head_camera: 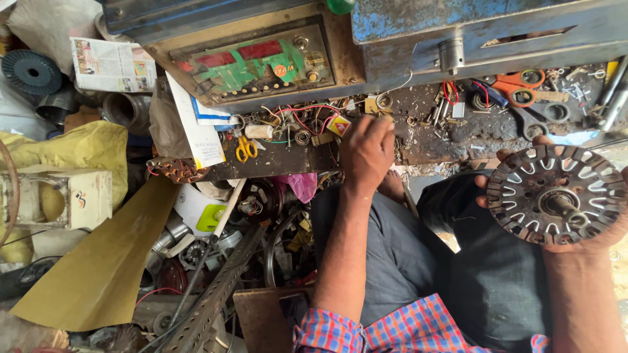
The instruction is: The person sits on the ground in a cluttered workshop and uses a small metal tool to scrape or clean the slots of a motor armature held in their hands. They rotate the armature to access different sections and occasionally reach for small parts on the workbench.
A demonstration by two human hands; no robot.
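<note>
At the far left a ribbed black spool (31,71) lies beside a folded newspaper (112,64), above a crumpled yellow cloth (82,149) and a flat tan sheet of card (104,261). Lower down, a perforated steel angle bar (216,294) slants across a heap of greasy metal parts. The dark, grimy tabletop (281,160) carries small yellow-handled scissors (246,149), tangled red wire and loose washers, under a battered metal box (255,62) with a painted red and green panel. The left hand (366,151) reaches out palm down to the tabletop edge, fingers curled among the small parts there; whether it pinches anything cannot be told. Further right, orange-handled scissors (523,88) rest on the tabletop amid screws and clips. At the right edge the right hand (575,225) cups from beneath a round, rust-brown stator core (556,193), fingers wrapped about its rim; the disc is slotted around its circumference, drilled with holes and has a short steel shaft at its centre, held above the dark trousers (484,274).
</note>
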